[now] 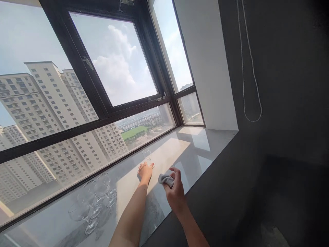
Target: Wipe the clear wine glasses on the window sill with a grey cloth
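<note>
My left hand (145, 171) reaches out over the sunlit part of the windowsill, its fingers closed around the lower part of a clear glass (147, 155). The glass stands upright close to the window, and its bottom is mostly hidden by my fingers. Closer to me, my right hand (177, 192) grips a bunched grey cloth (166, 179) above the front of the sill, apart from the glass. Several clear stemmed glasses (90, 227) stand grouped to the left of my left arm.
The glossy pale windowsill (180, 145) runs along the dark window frame (108, 120). A window handle (87, 62) juts from the frame. On the right, a looped blind cord (253, 120) hangs against the dark wall, beside a white wall section (205, 65).
</note>
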The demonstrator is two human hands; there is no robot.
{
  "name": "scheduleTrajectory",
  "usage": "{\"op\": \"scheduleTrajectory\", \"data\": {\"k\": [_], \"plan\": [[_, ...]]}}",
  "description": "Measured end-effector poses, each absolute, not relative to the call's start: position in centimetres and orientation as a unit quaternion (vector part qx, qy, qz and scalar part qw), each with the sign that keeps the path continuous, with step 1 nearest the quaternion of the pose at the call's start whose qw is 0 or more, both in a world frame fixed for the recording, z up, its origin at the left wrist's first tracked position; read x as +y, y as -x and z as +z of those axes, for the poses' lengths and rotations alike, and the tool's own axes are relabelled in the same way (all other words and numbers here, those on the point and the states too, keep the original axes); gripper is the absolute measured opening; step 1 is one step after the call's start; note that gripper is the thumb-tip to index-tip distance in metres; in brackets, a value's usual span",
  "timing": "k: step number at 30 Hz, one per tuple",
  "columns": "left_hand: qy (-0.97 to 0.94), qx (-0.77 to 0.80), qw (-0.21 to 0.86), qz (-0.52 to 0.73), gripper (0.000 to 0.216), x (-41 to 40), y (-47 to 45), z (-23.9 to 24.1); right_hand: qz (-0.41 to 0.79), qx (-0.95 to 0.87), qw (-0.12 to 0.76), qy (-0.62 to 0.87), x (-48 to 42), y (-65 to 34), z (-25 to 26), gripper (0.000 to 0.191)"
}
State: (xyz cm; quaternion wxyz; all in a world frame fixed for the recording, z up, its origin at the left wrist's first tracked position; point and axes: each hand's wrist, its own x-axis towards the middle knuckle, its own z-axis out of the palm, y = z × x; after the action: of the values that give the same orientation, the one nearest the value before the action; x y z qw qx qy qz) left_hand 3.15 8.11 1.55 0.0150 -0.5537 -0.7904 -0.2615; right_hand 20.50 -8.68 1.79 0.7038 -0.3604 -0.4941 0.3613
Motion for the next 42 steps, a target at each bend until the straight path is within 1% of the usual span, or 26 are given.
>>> {"op": "scheduleTrajectory", "data": {"k": [2,3,7,9,11,12,14,15,17,19,21,23,25,27,28,30,32,33,35,38,40,42], "plan": [[0.552,-0.787,0.023,-0.275,0.050,7.3,-3.1,1.4,0.358,-0.495,0.699,0.372,-8.5,-20.8,1.7,0.040],[0.553,-0.782,0.025,-0.285,0.049,6.5,-3.0,1.3,0.358,-0.493,0.698,0.376,-8.5,-20.9,1.7,0.041],[0.585,-0.710,0.028,-0.391,0.030,1.1,-2.3,1.0,0.368,-0.488,0.696,0.376,-8.5,-21.0,1.7,0.043],[0.645,-0.636,0.071,-0.418,0.023,-2.7,-1.7,1.3,0.373,-0.492,0.690,0.378,-8.7,-21.0,1.7,0.044],[0.687,-0.574,0.159,-0.416,0.023,-6.6,-0.7,1.9,0.378,-0.496,0.683,0.381,-8.9,-20.9,1.6,0.043],[0.671,-0.564,0.220,-0.428,0.027,-8.4,0.1,2.3,0.381,-0.497,0.680,0.381,-8.9,-20.8,1.6,0.043],[0.566,-0.566,0.344,-0.491,0.046,-11.6,2.2,2.9,0.386,-0.500,0.678,0.376,-9.0,-20.8,1.4,0.043],[0.514,-0.567,0.383,-0.518,0.057,-13.0,3.5,3.2,0.388,-0.501,0.679,0.372,-9.0,-20.7,1.4,0.042],[0.439,-0.573,0.424,-0.547,0.077,-15.0,6.4,3.4,0.390,-0.503,0.678,0.366,-9.0,-20.7,1.2,0.043],[0.381,-0.604,0.414,-0.565,0.090,-16.1,9.2,3.3,0.395,-0.507,0.676,0.361,-9.0,-20.7,1.0,0.043],[0.334,-0.647,0.355,-0.586,0.097,-16.5,11.5,2.9,0.400,-0.510,0.672,0.358,-9.0,-20.7,0.8,0.044],[0.301,-0.676,0.262,-0.620,0.102,-16.2,13.2,2.3,0.403,-0.512,0.670,0.355,-8.9,-20.6,0.7,0.045],[0.269,-0.680,0.143,-0.667,0.105,-15.6,14.3,1.8,0.402,-0.513,0.670,0.355,-8.8,-20.5,0.5,0.045],[0.239,-0.678,0.026,-0.695,0.101,-15.0,15.1,1.4,0.400,-0.514,0.670,0.355,-8.7,-20.4,0.4,0.045],[0.233,-0.685,-0.018,-0.690,0.095,-14.8,15.4,1.2,0.400,-0.516,0.669,0.356,-8.7,-20.4,0.4,0.046],[0.242,-0.719,-0.056,-0.650,0.075,-14.8,15.6,1.1,0.404,-0.520,0.662,0.359,-8.8,-20.4,0.5,0.046],[0.256,-0.754,-0.041,-0.604,0.055,-15.2,15.3,1.1,0.405,-0.523,0.658,0.360,-8.9,-20.4,0.7,0.046],[0.266,-0.763,-0.017,-0.589,0.049,-15.4,14.9,1.1,0.403,-0.524,0.658,0.360,-8.9,-20.3,0.7,0.045],[0.313,-0.757,0.048,-0.572,0.046,-15.9,13.8,1.0,0.392,-0.528,0.662,0.360,-8.9,-20.1,0.7,0.044],[0.465,-0.703,0.129,-0.523,0.048,-16.0,11.2,0.6,0.356,-0.558,0.656,0.363,-8.9,-19.4,0.3,0.040],[0.568,-0.666,0.158,-0.457,0.045,-15.2,9.1,0.2,0.316,-0.598,0.639,0.366,-9.1,-18.6,0.1,0.040],[0.653,-0.627,0.188,-0.381,0.040,-13.7,6.7,0.0,0.279,-0.641,0.615,0.366,-9.5,-17.8,-0.1,0.044]]}}
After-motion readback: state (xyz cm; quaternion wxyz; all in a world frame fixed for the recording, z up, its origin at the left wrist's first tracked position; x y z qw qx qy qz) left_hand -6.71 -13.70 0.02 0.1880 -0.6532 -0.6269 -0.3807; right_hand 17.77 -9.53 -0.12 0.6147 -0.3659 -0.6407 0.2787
